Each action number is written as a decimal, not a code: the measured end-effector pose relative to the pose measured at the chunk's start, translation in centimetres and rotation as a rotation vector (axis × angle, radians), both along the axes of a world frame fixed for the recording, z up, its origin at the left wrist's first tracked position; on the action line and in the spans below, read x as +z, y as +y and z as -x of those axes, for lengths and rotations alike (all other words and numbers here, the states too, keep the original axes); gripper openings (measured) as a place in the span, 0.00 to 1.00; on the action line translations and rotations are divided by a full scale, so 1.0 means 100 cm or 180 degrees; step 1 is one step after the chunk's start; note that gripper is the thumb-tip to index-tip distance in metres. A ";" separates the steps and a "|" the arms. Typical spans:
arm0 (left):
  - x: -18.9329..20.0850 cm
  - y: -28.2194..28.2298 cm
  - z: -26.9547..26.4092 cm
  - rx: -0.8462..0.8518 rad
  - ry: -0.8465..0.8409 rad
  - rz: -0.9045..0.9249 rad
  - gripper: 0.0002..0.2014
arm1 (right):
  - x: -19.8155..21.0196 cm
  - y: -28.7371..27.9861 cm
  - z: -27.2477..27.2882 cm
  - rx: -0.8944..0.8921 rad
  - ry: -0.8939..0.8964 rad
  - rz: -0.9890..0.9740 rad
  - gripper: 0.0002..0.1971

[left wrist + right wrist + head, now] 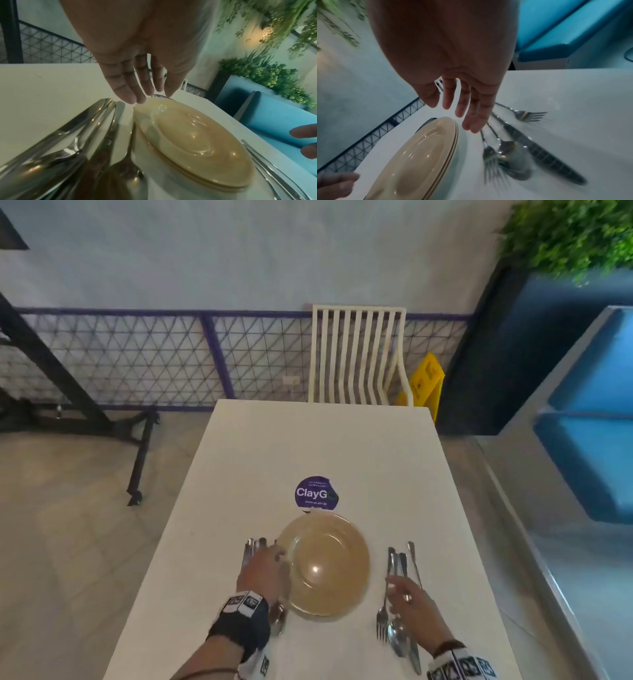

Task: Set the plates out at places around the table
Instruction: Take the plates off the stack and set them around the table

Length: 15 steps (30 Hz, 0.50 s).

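My left hand (263,571) is at the left edge of the stack of tan plates (325,565). My fingers (135,86) are straight and a little apart, with the tips just over the rim of the plates. They hold nothing. Some spoons and a knife (68,128) lie under my left hand, just left of the plates.

My right hand (407,594) is to the right of the plates, over more forks, a spoon and a knife (513,143). Those fingers (471,108) are loose and apart too, and hold nothing.

The plates sit on the white desk (308,446), near my end of it. Just past the plates is a round purple sticker (317,493). Far past the plates, at the other end of the desk, stands a white chair (358,354). A yellow floor sign (426,381) stands beside the chair.
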<state>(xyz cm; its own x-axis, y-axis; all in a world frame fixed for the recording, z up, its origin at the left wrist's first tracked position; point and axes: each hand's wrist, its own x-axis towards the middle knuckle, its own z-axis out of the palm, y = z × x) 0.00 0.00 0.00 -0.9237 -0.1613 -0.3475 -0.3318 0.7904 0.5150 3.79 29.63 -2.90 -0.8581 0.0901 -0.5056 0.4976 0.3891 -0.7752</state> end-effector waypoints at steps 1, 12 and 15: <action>-0.003 0.001 0.010 -0.0028 0.0057 0.0117 0.13 | -0.008 -0.004 0.008 -0.0048 -0.0033 0.0005 0.11; -0.032 -0.003 0.043 -0.0301 -0.0438 0.0580 0.30 | -0.038 -0.033 0.048 -0.0297 -0.1033 0.0403 0.30; -0.025 -0.002 0.043 -0.0339 -0.0385 0.0589 0.26 | -0.042 -0.035 0.052 -0.0572 -0.1189 0.0794 0.22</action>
